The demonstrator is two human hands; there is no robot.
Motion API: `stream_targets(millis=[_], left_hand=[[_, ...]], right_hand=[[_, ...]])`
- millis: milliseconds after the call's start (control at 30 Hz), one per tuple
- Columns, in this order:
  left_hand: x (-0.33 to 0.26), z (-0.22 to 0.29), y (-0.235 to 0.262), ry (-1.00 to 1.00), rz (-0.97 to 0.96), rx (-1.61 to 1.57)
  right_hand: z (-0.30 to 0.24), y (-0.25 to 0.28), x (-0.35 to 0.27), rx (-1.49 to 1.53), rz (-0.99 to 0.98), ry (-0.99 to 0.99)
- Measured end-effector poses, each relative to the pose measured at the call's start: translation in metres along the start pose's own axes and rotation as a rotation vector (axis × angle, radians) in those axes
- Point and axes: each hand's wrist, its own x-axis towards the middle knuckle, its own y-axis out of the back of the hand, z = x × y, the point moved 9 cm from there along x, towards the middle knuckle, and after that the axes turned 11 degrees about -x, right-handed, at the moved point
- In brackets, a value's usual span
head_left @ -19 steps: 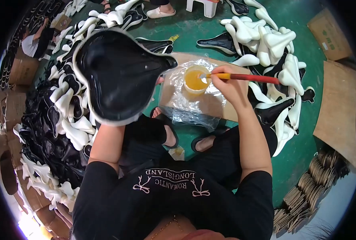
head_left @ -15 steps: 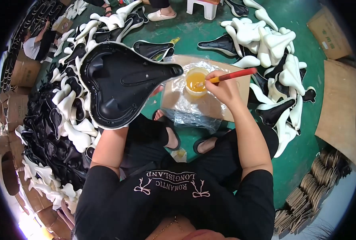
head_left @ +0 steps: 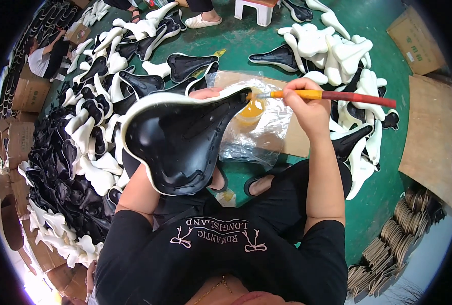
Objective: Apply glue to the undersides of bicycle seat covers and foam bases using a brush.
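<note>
Green workshop floor (head_left: 378, 203) lay under everything, crowded with saddle parts. At the centre a black bicycle saddle shell (head_left: 177, 140) with a white edge was held up over the person's lap, hollow underside toward the camera, narrow nose pointing right toward a cup of amber glue (head_left: 251, 108). Left hand (head_left: 205, 93) was mostly hidden behind the shell — only fingertips showed over its upper rim near the nose, curled on that rim. Right hand (head_left: 307, 104) had its fingers closed around a brush (head_left: 332, 95) with an orange-and-red handle, held level; the bristle end sat at the shell's nose, just above the cup.

The cup stood on crumpled clear plastic sheeting (head_left: 259, 134) spread over a brown cardboard sheet (head_left: 297, 140) on the floor, just beyond the knees. To the left, a dense heap of black and white saddle covers (head_left: 78, 152); to the right, a smaller pile of white saddle pieces (head_left: 337, 51). Cardboard boxes (head_left: 414, 33) sat at the far right — a white stool (head_left: 256, 7) at the top edge. Another person (head_left: 45, 53) sat far left among the stock.
</note>
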Motion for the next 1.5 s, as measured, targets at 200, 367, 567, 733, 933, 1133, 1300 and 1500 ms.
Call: stream_targets(millis=[200,367,567,733,933,1133,1300,1500], left_hand=[[0.005,-0.021,0.011,-0.298,-0.058,0.421],[0.013,-0.017,0.002,-0.266,-0.091,0.456],[0.019,-0.029,-0.002,-0.25,-0.109,0.468],[0.022,-0.122,0.054,0.091,-0.024,-0.392],[0.026,-0.11,0.044,0.139,0.065,-0.223],[0.023,-0.122,0.038,0.224,0.116,-0.834],[0.038,-0.142,0.059,0.118,0.032,-0.168],[0.043,-0.044,0.02,-0.451,0.058,0.422]], right_hand=[[0.016,0.001,0.004,0.315,0.005,-0.139],[0.012,-0.009,-0.002,0.268,-0.094,-0.134],[0.003,-0.015,-0.004,0.356,-0.227,-0.084],[0.032,-0.021,0.01,-0.027,-0.131,-0.079],[0.055,-0.05,0.004,-0.259,-0.157,0.066],[0.01,-0.008,0.001,0.395,-0.135,-0.068],[0.014,-0.034,0.003,0.397,-0.238,-0.141],[-0.029,-0.019,-0.011,0.163,-0.28,0.19]])
